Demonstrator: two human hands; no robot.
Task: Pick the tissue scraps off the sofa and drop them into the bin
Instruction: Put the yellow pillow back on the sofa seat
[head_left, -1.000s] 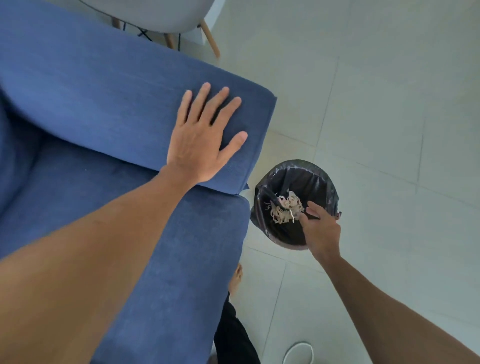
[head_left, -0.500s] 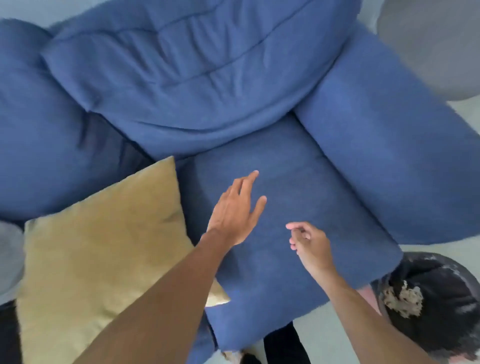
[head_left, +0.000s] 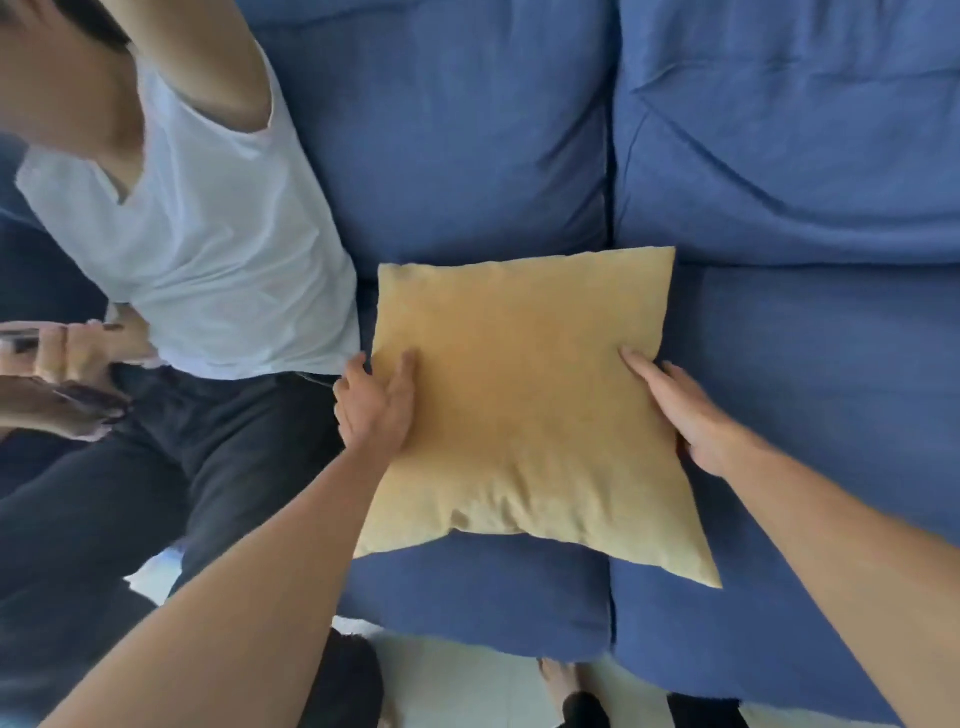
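Observation:
A yellow cushion (head_left: 524, 410) lies on the blue sofa (head_left: 810, 364) seat, across the gap between two seat pads. My left hand (head_left: 374, 405) grips its left edge, thumb on top and fingers under the side. My right hand (head_left: 685, 415) holds its right edge, fingers lying on the cushion. No tissue scraps show on the sofa, and the bin is out of view.
A person in a white top (head_left: 208, 234) and dark trousers sits on the sofa just left of the cushion, holding a phone (head_left: 21, 343). Blue back cushions (head_left: 452, 130) rise behind. Pale floor (head_left: 467, 680) and my feet show below the seat edge.
My view swung left from the bin, across the sofa end, to the yellow cushion. Both hands, free half a second ago, now hold the cushion's two sides. The bin left the view.

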